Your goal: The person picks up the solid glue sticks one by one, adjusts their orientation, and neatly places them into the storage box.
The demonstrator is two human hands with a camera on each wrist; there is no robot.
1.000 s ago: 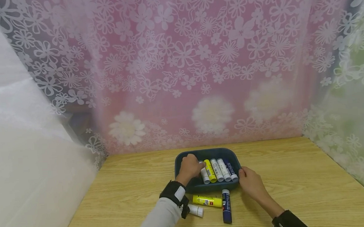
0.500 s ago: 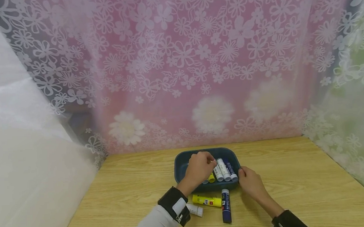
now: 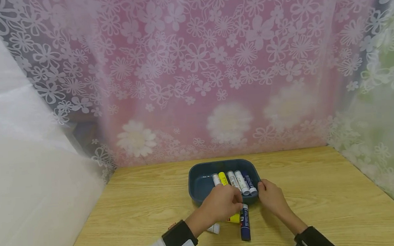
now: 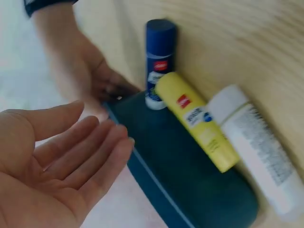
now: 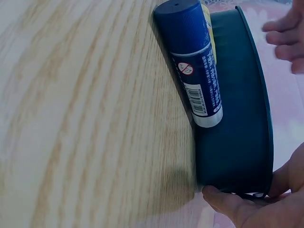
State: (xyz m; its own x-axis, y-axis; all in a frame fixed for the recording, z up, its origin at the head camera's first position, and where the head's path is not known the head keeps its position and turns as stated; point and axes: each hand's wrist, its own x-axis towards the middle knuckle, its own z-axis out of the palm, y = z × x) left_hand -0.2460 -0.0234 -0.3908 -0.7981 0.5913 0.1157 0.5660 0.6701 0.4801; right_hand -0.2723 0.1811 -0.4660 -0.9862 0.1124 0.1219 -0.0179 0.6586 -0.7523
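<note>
A dark teal plastic bin (image 3: 199, 183) holds a row of glue sticks, with white (image 3: 240, 181), yellow (image 3: 223, 178) and dark blue (image 3: 249, 183) ones showing. My right hand (image 3: 272, 198) grips the bin at its right end, thumb at the rim. Over the bin's front edge hovers my left hand (image 3: 221, 202), fingers loosely bent and palm bare in the left wrist view. Just below its fingertips lies a dark blue glue stick (image 3: 245, 223) on the table. A yellow glue stick (image 4: 197, 121) and a white one (image 4: 256, 152) lie beside it, partly hidden by the left hand in the head view.
The wood-grain table (image 3: 319, 205) ends at a pink floral curtain (image 3: 195, 82) behind the bin. A white sheet (image 3: 31, 174) hangs on the left, and a green-tinted floral sheet (image 3: 379, 140) on the right.
My left hand has moved from inside the bin, over the row of glue sticks, then toward me past the front rim. The right hand stays at the bin's right end.
</note>
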